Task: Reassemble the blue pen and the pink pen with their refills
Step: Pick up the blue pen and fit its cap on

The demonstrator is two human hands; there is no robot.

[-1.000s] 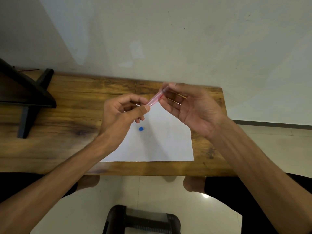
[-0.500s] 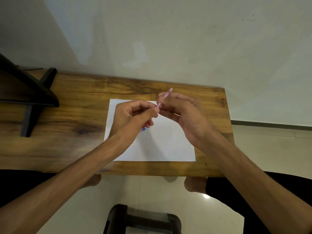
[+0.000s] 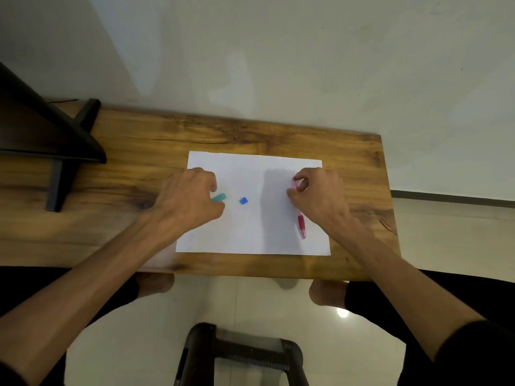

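A pink pen (image 3: 301, 224) lies lengthwise on the right side of a white sheet of paper (image 3: 250, 229), its tip toward me. My right hand (image 3: 317, 196) rests over its far end, thumb and forefinger pinched on it. My left hand (image 3: 189, 201) sits on the sheet's left part, fingers curled over a teal-blue pen piece (image 3: 219, 197) whose end sticks out to the right. A small blue cap-like piece (image 3: 243, 200) lies loose on the paper between my hands. The remainder of the blue pen is hidden under my left hand.
The paper lies on a wooden table (image 3: 139, 151) against a pale wall. A black stand (image 3: 55, 140) occupies the table's left end. A dark stool (image 3: 239, 355) stands on the tiled floor below the table's front edge, between my knees.
My hands came apart and dropped to the paper. The pink pen went down with my right hand to the right side; my left hand moved left onto the teal-blue piece.
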